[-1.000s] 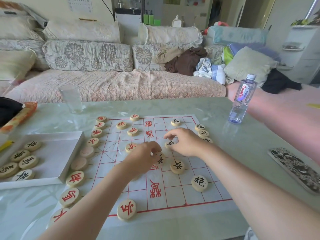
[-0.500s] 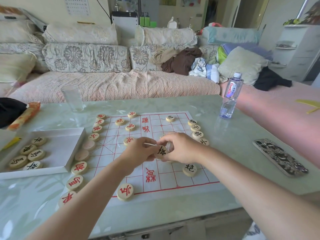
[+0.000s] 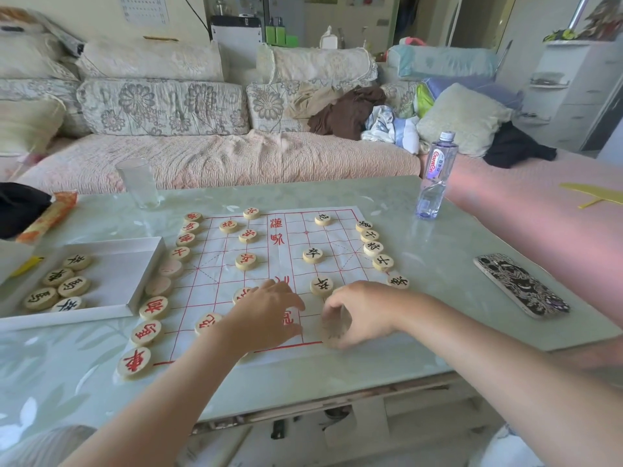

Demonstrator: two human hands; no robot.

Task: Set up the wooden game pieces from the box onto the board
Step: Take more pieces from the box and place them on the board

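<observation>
L hand (image 3: 266, 315) palm down on near part of board (image 3: 340, 237), fingers relaxed, nothing seen in it; covers part of 2 red pcs. R hand (image 3: 365, 311) has fingers curled round 1 held piece (image 3: 333, 332) at board's near edge, blurred, char unreadable

Counts:
- box (image 3: 121, 264) just left of board, on table (image 3: 438, 264): 5 box pcs (image 3: 73, 286), black chars, face up
- left-edge row (image 3: 154, 307): 9 pcs, 7 w/ red chars up, 2 blank side up
- right-edge row (image 3: 373, 248): 5 pcs, black chars
- inside grid: 6 red pcs (image 3: 246, 261) on left half, 3 black pcs (image 3: 313, 255) on right half
- total on/at board: 24 incl the held one

Other stuff on table: 1 water bottle (image 3: 436, 176) upright past board's far-right corner, 1 glass (image 3: 137, 183) upright beyond far-left corner, 1 phone (image 3: 521, 284) flat, patterned case up, well apart to the right, 1 orange packet (image 3: 47, 217) beyond the box
</observation>
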